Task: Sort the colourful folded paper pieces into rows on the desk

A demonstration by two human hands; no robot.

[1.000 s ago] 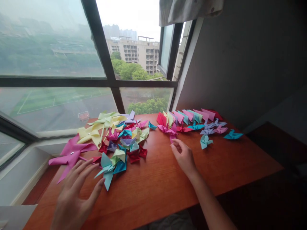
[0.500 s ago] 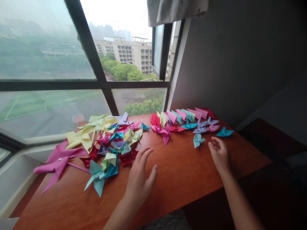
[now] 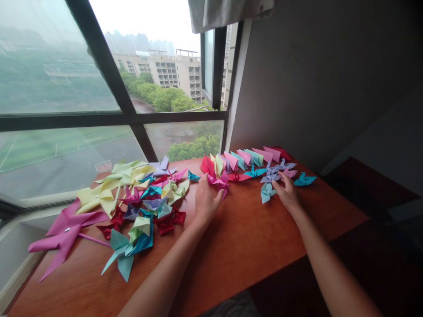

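Observation:
My left hand (image 3: pixel 206 201) is open, thumb apart from the fingers, beside a magenta paper crane (image 3: pixel 220 181) that it partly covers; whether they touch is unclear. My right hand (image 3: pixel 288 193) is open too, fingers bent and thumb apart, right by a lavender paper crane (image 3: pixel 270 177). A light blue paper crane (image 3: pixel 267 193) lies just left of that thumb. Behind the hand are a pink crane (image 3: pixel 291 173) and, to its right, a teal crane (image 3: pixel 305 179). A red crane (image 3: pixel 238 177) and a blue crane (image 3: pixel 255 171) lie between my hands.
A row of folded paper triangles (image 3: pixel 243 157) runs along the table's back by the wall. On the left lie a magenta pinwheel (image 3: pixel 64 233), yellow pinwheels (image 3: pixel 99 198) and a pile of folded paper pieces (image 3: pixel 155 202). The window (image 3: pixel 132 119) borders the brown table (image 3: pixel 244 246).
Both hands have reached forward over the table, the left to the magenta crane and the right to the lavender one. The view has shifted slightly to the right.

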